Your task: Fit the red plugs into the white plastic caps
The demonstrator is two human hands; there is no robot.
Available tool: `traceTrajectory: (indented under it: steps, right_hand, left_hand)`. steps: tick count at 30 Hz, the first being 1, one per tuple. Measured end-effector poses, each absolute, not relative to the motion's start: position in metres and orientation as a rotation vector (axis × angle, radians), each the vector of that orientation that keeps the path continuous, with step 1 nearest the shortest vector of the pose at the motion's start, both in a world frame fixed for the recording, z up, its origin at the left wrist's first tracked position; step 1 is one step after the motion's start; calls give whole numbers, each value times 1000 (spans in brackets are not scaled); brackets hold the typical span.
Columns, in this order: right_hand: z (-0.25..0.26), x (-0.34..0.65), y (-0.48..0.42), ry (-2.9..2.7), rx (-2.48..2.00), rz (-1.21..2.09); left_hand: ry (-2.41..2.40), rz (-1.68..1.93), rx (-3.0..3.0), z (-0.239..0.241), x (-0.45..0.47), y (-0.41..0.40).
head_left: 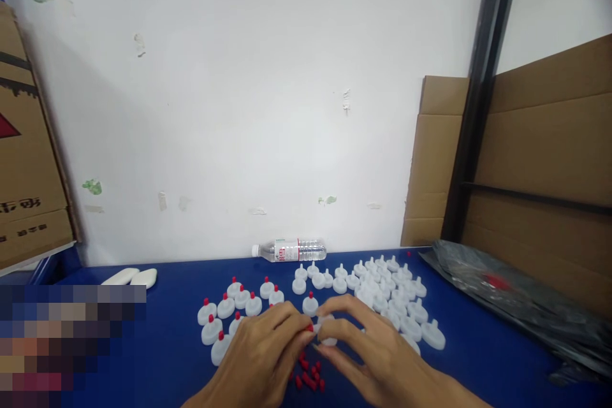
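My left hand [265, 357] pinches a small red cap [310, 327] between its fingertips. My right hand [377, 350] grips a white round part [327, 325] right against that cap, just above the blue table [478, 357]. Under my hands lies a heap of several loose red caps [310, 376]. To the left stand white parts with red caps fitted [241, 306]. Behind and to the right lie several white parts without caps [387, 293].
A clear water bottle [289, 250] lies on its side by the white wall. Two white oblong things [131, 277] rest at the far left. A black plastic bag [521, 299] covers the right end. Cardboard boxes [29, 159] stand left and cardboard sheets [545, 153] right.
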State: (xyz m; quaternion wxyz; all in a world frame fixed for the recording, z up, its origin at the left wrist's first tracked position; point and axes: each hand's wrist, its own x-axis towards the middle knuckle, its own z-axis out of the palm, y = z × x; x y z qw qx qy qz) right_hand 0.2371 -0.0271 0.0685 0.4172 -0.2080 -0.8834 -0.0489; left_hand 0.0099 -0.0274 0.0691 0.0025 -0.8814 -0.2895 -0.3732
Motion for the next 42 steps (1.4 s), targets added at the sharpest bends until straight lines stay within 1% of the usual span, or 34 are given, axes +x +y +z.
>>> traceTrajectory:
  steps: [4, 12, 18, 21, 26, 28, 32, 37, 42]
  right_hand:
    - [66, 236, -24, -2352, -637, -98]
    - [65, 242, -14, -2376, -912, -57]
    - [56, 240, -15, -2458, -979, -45]
    - [60, 241, -13, -2424, -1016, -161]
    - [70, 255, -1, -2247, -1285, -596]
    - [68, 261, 4, -2218, -1428, -709]
    - [59, 268, 10, -2287, -1596, -746]
    - [53, 269, 12, -2311, -1536, -760]
    - [49, 271, 15, -2339, -1603, -723]
  left_hand:
    - [-915, -1107, -2723, 69, 4, -25]
    - [-1334, -826, -2639, 63, -7, -9]
    - [-1453, -614, -2597, 59, -11, -1]
    - [-1379, -525, -2593, 55, -14, 2]
    - [-1230, -458, -2620, 43, -15, 9]
    - [-1211, -459, -2624, 39, -15, 11]
    - [-1204, -484, -2615, 34, -14, 12]
    - [-1213, -494, -2606, 37, -14, 11]
    - [-1175, -491, -2649, 39, -14, 6]
